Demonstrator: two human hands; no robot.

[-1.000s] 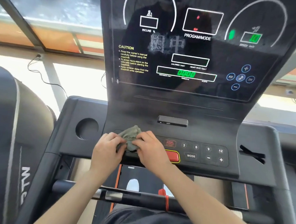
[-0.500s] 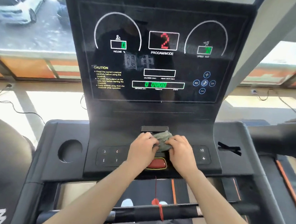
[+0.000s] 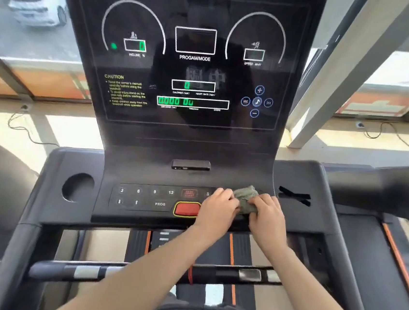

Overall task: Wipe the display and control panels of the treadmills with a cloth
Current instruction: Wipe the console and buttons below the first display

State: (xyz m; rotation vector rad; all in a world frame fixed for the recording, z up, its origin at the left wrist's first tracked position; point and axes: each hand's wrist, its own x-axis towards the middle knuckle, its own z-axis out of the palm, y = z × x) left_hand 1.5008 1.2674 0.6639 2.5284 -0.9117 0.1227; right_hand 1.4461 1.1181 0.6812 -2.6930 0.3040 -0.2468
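Note:
A crumpled grey-green cloth (image 3: 246, 196) is pressed on the right part of the treadmill's control panel (image 3: 148, 197). My left hand (image 3: 218, 209) and my right hand (image 3: 267, 218) both grip it, one on each side. The hands cover the right-hand buttons. The red stop button (image 3: 187, 209) lies just left of my left hand. Above stands the black display (image 3: 195, 60) with green digits lit and a caution text at the left.
A round cup holder (image 3: 77, 187) sits at the console's left, a slot (image 3: 295, 196) at its right. A handlebar (image 3: 136, 269) crosses below my forearms. Neighbouring treadmills (image 3: 396, 190) flank both sides. Windows behind show parked cars (image 3: 37, 8).
Both hands have slid the cloth rightwards across the control panel, from its left part past the red button to its right part. The display readings have changed.

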